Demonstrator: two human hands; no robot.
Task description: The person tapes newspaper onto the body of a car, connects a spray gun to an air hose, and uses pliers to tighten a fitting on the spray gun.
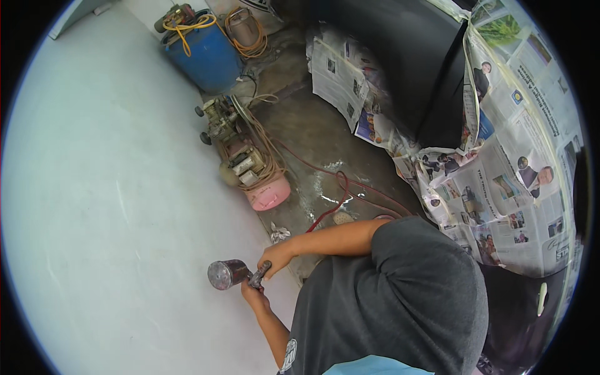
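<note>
Out in front of my body, beside the pale wall, both my hands are closed round a paint spray gun. Its round, paint-stained metal cup points to the left, away from me. My right hand grips the gun from above, next to a short dark metal part sticking up. From below, my left hand wraps round the gun close to the cup. Part of the gun's body is hidden by my fingers. The right forearm crosses in front of a red hose on the floor.
A pale wall fills the left. Along it stand an air compressor with a pink tank end and a blue drum. Crumpled paper lies near my right arm. Newspaper covers much of a dark vehicle at right.
</note>
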